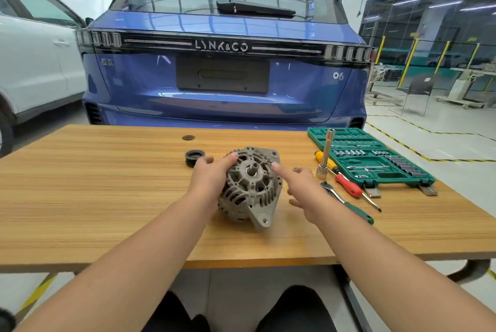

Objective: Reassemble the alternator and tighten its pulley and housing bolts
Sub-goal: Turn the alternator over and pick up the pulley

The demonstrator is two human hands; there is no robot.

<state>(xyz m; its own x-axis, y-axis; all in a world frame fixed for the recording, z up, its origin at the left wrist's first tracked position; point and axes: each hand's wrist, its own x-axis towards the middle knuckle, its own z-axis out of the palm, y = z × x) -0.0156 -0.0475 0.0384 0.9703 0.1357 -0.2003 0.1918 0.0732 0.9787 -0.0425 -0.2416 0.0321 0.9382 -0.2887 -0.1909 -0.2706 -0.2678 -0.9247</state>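
A: Where's the alternator [251, 186]?

B: Middle of the table [107, 197], tipped so its front face and bare shaft [252, 170] look up at the person. The two housing halves appear mated.

A: And the hands?

B: The left hand [212, 174] cups the left side of the housing, fingers curved over the top rim, steadying it. The right hand [303, 189] holds nothing; its forefinger is stretched out with the tip on or just at the right edge of the housing, near a bolt spot. The other fingers hang loosely curled.

A: Pulley on yet?

B: No. The pulley [194, 158] sits on the table just behind the left hand, off the shaft. So fitting it and tightening its nut are left, I'd say.

A: Housing bolts?

B: Hard to tell. I can't make out whether the through bolts are seated or torqued. A small dark piece [296, 170] lies on the table just right of the forefinger, maybe a nut or bolt, too small to be sure.

A: Tools?

B: All untouched on the right: a socket on an extension [325, 156] standing upright, a ratchet [346, 201], two screwdrivers [346, 184], and the open socket case [375, 160].

A: So how far along?

B: My judgement: housing closed, tightening not begun, pulley still to go. Early to midway.
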